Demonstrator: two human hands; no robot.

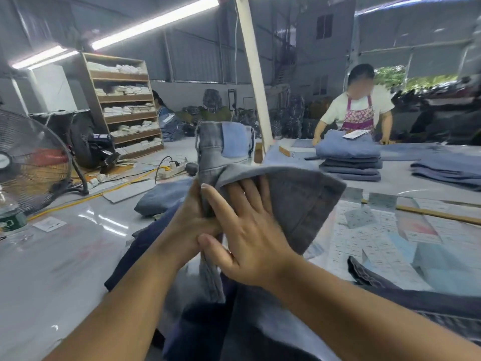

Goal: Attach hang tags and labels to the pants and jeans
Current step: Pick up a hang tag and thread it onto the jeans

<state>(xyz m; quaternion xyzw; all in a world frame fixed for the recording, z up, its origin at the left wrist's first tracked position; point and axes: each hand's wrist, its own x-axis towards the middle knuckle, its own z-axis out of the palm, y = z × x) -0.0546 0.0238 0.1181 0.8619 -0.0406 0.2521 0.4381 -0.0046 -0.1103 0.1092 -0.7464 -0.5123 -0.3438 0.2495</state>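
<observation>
Raised above the table in front of me is a pair of grey jeans [294, 201], its waistband end with a blue patch [233, 142] standing upright. My left hand [188, 225] grips a narrow folded strip of the grey denim at the middle. My right hand [244, 230] lies against the cloth with straight fingers slid under a folded flap, thumb pressing beside my left hand. I see no hang tag in either hand. Dark navy pants [145, 246] lie underneath on the table.
Sheets of printed labels [369, 243] lie under the glossy tabletop [65, 251] on the right, beside a wooden stick [437, 213]. A person across the table [358, 105] handles a stack of folded jeans [348, 157]. A fan [28, 162] and a bottle [10, 217] stand at left.
</observation>
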